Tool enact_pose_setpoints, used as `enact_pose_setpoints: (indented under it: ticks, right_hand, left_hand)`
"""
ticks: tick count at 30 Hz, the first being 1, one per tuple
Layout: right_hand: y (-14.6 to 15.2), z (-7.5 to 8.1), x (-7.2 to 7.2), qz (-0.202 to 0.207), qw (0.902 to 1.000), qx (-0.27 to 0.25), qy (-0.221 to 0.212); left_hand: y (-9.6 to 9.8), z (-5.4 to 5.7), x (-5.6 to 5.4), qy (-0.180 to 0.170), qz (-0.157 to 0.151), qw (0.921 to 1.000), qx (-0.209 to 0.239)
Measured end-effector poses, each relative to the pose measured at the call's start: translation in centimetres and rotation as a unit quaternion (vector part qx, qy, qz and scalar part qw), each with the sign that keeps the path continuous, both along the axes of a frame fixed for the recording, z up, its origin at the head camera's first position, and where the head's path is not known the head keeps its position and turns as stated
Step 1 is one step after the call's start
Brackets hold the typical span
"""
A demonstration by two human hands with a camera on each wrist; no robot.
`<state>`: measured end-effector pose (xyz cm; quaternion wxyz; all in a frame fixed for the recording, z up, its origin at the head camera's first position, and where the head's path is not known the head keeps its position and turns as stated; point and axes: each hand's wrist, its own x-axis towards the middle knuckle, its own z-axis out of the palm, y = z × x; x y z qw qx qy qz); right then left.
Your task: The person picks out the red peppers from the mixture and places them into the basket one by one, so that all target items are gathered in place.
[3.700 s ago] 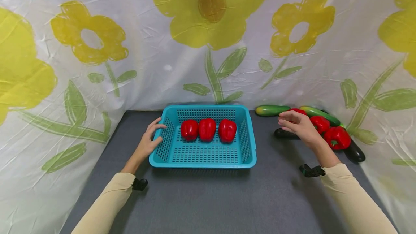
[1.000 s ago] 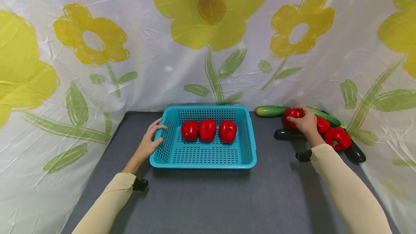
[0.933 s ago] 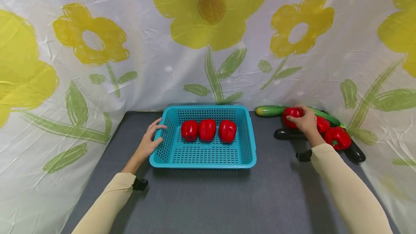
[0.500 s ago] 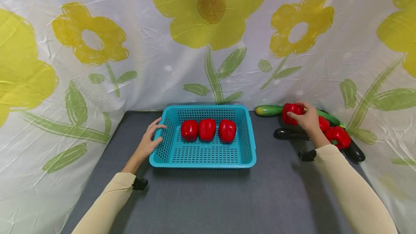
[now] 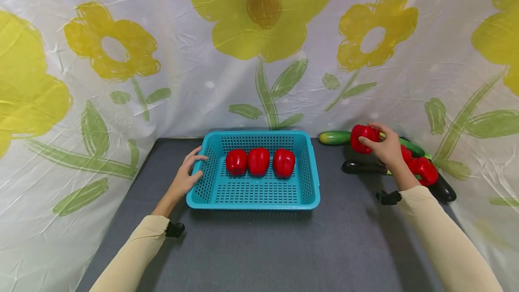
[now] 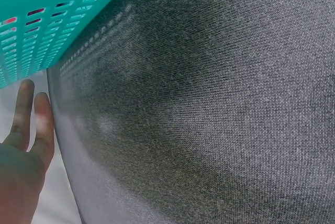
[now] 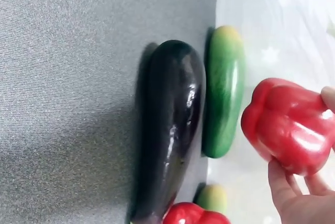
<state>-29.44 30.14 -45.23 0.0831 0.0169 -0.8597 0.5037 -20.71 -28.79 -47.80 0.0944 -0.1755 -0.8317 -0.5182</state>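
Observation:
My right hand [image 5: 388, 148] holds a red bell pepper [image 5: 360, 139] between thumb and fingers, raised over the pile at the back right. In the right wrist view that bell pepper [image 7: 287, 125] is clear of the table, fingertips on its sides. Below it lie a dark eggplant [image 7: 170, 124] and a green cucumber [image 7: 225, 93]. My left hand [image 5: 183, 181] rests at the left rim of a blue plastic basket [image 5: 253, 206], fingers extended and spread. Three red bell peppers [image 5: 258, 162] stand in a row inside the basket. The left wrist view shows two straight fingers [image 6: 44, 124] beside the basket wall.
More red bell peppers [image 5: 423, 171], a second cucumber [image 5: 411, 148] and another eggplant [image 5: 443, 189] lie at the right edge of the grey table [image 5: 259, 251]. A white curtain with yellow flowers [image 5: 182, 80] hangs close behind the basket and along both sides.
My right hand came down onto a red bell pepper at the back of the pile, gripped it and lifted it slightly up and left. The left hand and basket stayed put.

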Motion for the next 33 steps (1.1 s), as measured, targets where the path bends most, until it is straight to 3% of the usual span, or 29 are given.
enact_pose_setpoints:
  ticks: [4, 14, 27, 33]
  right_hand:
    - [-0.3, 0.9, 0.9, 0.012, 0.9998, -0.016, -0.009]
    - [-0.4, 0.5, 2.0, 0.020, 0.9996, -0.010, 0.015]
    - [-2.0, 1.5, 3.7, 0.048, 0.9980, -0.037, -0.018]
    - [-3.0, 2.2, 3.9, 0.073, 0.9952, -0.064, -0.009]
  left_hand:
    - [-0.1, -0.1, 0.1, 0.003, 0.000, 1.0000, -0.001]
    - [-0.1, -0.1, 0.1, 0.004, 0.002, 1.0000, -0.001]
    - [-0.3, -0.6, -0.3, 0.012, -0.008, 0.9999, -0.005]
    - [0.0, 0.0, 0.0, -0.008, -0.002, 0.9999, 0.008]
